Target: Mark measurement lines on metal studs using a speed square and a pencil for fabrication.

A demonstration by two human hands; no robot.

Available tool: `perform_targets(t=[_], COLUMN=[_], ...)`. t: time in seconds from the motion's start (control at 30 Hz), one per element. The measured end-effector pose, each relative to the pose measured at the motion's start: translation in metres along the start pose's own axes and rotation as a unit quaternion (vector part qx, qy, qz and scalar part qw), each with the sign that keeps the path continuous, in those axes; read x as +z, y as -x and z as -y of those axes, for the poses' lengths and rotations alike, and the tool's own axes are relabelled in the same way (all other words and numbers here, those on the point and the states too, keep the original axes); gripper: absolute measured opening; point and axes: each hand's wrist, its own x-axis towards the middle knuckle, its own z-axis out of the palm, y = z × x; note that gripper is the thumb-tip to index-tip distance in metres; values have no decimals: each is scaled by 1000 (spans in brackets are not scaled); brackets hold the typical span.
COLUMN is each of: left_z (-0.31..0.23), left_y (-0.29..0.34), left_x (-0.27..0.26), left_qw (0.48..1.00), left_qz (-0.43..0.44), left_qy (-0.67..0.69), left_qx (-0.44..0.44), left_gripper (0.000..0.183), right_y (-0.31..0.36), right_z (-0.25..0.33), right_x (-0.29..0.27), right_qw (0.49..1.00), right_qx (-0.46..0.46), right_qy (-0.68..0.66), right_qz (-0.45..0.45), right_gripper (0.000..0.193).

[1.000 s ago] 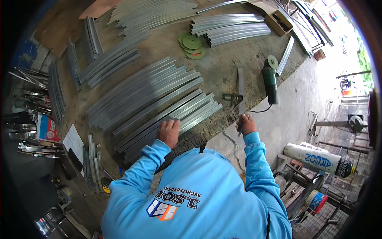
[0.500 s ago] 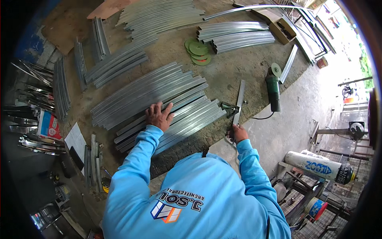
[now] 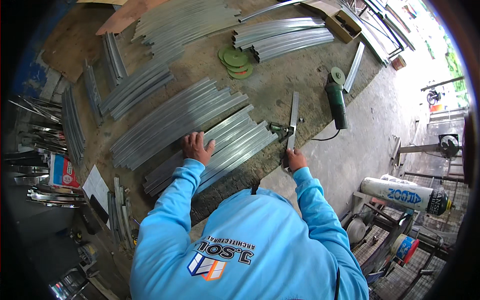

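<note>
My left hand (image 3: pixel 198 148) lies on a row of silver metal channels (image 3: pixel 235 139), thumb apart from the fingers. A second row of channels (image 3: pixel 175 116) lies just beyond it on the worktable. My right hand (image 3: pixel 297 159) is closed around the near end of a combination square (image 3: pixel 294 112), whose steel blade points away from me. The square's dark head (image 3: pixel 283 130) sits beside the right ends of the nearer channels. A dark object under my right hand is mostly hidden.
An angle grinder (image 3: pixel 337 102) lies right of the square, its cord hanging over the table edge. Green cutting discs (image 3: pixel 235 61) and more channel stacks (image 3: pixel 290 39) lie farther back. A paper sheet (image 3: pixel 96 182) is at left; a gas cylinder (image 3: pixel 400 192) is at right.
The channels by my left hand have come together into the nearer row, leaving a gap to the farther row. My right hand keeps its hold on the square. The view has shifted slightly.
</note>
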Motion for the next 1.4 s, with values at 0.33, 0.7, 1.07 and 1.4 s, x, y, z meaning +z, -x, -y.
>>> perform_targets(t=[0.33, 0.7, 1.07, 1.4], left_z=[7, 53, 75, 27], left_y=[-11, -36, -28, 11], left_x=[-10, -39, -27, -100], left_qw=[997, 986, 981, 970], left_qz=[-68, 115, 184, 176], left_qy=[-11, -74, -49, 88], left_qx=[-41, -97, -23, 143], left_gripper=[49, 57, 54, 58], right_y=[-3, -11, -20, -4], right_z=[-8, -15, -34, -12], right_x=[0, 0, 4, -4], right_qw=[996, 990, 994, 989], right_qx=[20, 9, -40, -1], right_qy=[-79, -119, -81, -132], right_qz=[22, 69, 54, 71], right_gripper=[36, 36, 36, 33])
